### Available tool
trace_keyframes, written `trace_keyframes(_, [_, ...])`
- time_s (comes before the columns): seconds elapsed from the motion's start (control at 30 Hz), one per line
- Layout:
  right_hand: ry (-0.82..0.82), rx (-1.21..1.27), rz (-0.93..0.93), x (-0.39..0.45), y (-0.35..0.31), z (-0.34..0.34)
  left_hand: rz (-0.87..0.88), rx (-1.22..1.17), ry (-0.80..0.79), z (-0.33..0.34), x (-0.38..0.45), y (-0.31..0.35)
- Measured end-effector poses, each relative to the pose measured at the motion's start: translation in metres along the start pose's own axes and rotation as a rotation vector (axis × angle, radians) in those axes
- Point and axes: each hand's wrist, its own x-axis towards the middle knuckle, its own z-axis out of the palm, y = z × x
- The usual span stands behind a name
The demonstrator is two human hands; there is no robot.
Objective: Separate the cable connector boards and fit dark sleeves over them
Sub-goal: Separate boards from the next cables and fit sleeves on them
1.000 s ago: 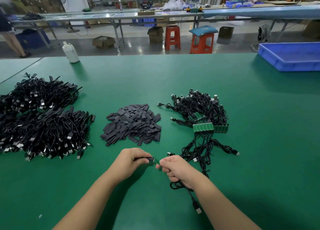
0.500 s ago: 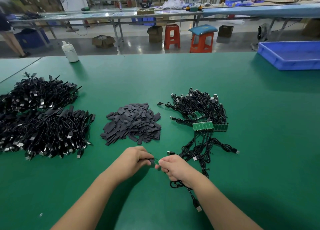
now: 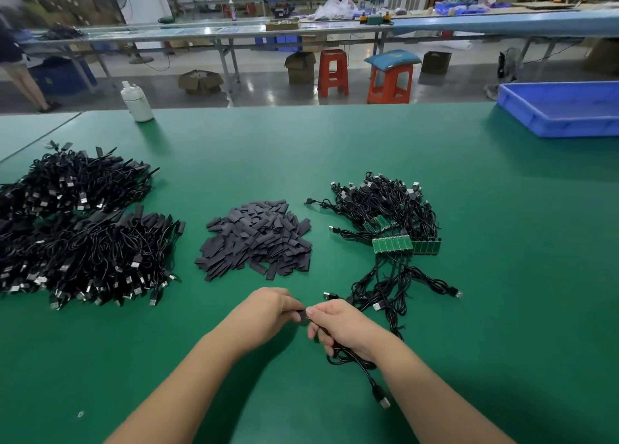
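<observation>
My left hand (image 3: pixel 268 311) pinches a dark sleeve (image 3: pixel 303 315) at the table's front centre. My right hand (image 3: pixel 338 328) meets it fingertip to fingertip and grips a black cable (image 3: pixel 360 370) whose USB plug (image 3: pixel 382 398) trails toward me. The cable's green board is hidden inside the sleeve or behind my fingers. A heap of loose dark sleeves (image 3: pixel 258 239) lies just beyond my hands. To the right sits a tangle of cables with joined green connector boards (image 3: pixel 392 244).
Two big piles of finished black cables (image 3: pixel 83 229) fill the left of the green table (image 3: pixel 485 309). A white bottle (image 3: pixel 137 103) stands at the far edge, a blue tray (image 3: pixel 562 112) at the far right. Stools and benches lie beyond.
The green board tip seen between my hands a second ago has vanished as the sleeve slid over it. My hands have closed together; the piles have not moved.
</observation>
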Motion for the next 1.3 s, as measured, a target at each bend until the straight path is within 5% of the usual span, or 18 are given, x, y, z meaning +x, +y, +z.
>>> trace_keyframes(0.2, [0.158,-0.301,-0.105,0.0,-0.005,-0.006,-0.169,-0.186,0.029,-0.005,-0.002,-0.008])
trace_keyframes(0.33, [0.251,-0.503,-0.141,-0.002,-0.005,-0.005,-0.12,-0.183,0.056,-0.004,0.001,0.0])
trace_keyframes(0.53, [0.26,-0.254,-0.028,-0.002,-0.006,-0.008,0.016,0.172,0.055,0.0,0.004,0.006])
trace_keyframes(0.83, [0.227,0.094,0.059,-0.008,-0.014,-0.014,0.099,-0.061,0.188,0.006,0.0,0.008])
trace_keyframes(1.3, [0.207,0.051,0.073,-0.008,-0.022,-0.01,0.057,-0.015,0.152,0.01,0.003,0.021])
